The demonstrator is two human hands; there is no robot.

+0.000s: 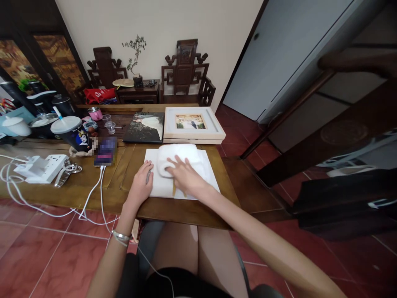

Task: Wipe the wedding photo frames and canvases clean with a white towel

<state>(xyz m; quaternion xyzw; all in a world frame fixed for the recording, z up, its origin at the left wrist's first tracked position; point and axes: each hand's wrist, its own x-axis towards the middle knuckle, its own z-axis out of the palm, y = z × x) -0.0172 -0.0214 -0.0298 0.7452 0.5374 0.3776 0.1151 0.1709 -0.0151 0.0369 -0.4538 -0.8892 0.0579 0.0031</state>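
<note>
A folded white cloth (179,154) lies on a white, flat, rectangular panel (208,165) near the table's front edge. My right hand (185,176) rests on the cloth with its fingers spread. Below that hand, a bit of yellowish-brown marking shows on the panel; the rest of it is covered. My left hand (143,182) lies at the panel's left edge, fingers stretched forward and thumb apart. A small grey patch shows between that thumb and the fingers, and I cannot make out what it is.
Behind the panel are a framed picture (214,124) and a dark photo panel (130,129). Leftward on the wooden table (124,198) sit a phone (105,151) on charging cables, a lidded cup (70,128) and a power strip (46,169). Cables hang over the front edge.
</note>
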